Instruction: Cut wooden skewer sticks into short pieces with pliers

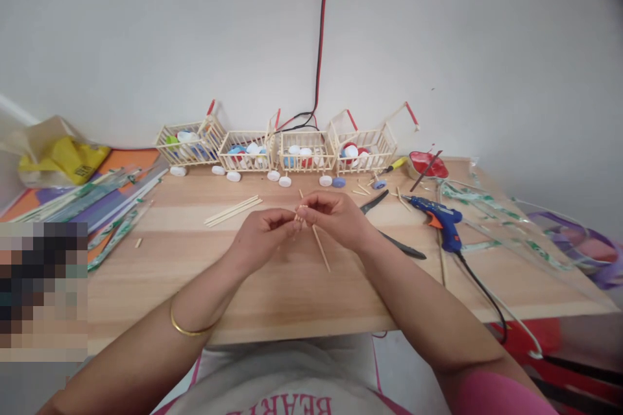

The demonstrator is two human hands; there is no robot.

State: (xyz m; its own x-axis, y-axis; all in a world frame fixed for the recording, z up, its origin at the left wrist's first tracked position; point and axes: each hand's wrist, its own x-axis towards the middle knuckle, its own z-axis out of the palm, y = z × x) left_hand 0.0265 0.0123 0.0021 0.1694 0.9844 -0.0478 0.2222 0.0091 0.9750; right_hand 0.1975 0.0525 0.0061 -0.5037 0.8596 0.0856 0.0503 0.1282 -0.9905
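Note:
My left hand (265,233) and my right hand (335,215) meet above the middle of the wooden table (272,292). Both are closed in a pinch on thin wooden sticks (320,246); one stick slants down toward me from between the fingers. A gold bangle sits on my left wrist. A few loose sticks (232,210) lie on the table just left of my hands. Black pliers (389,233) lie right behind my right wrist.
Several small stick-built carts (306,150) holding bottle caps line the wall. A blue glue gun (440,220) with its cord lies at the right, beside a red dish (427,165) and plastic wrappers (506,227). Stick packets (104,204) and a yellow bag (68,159) lie left.

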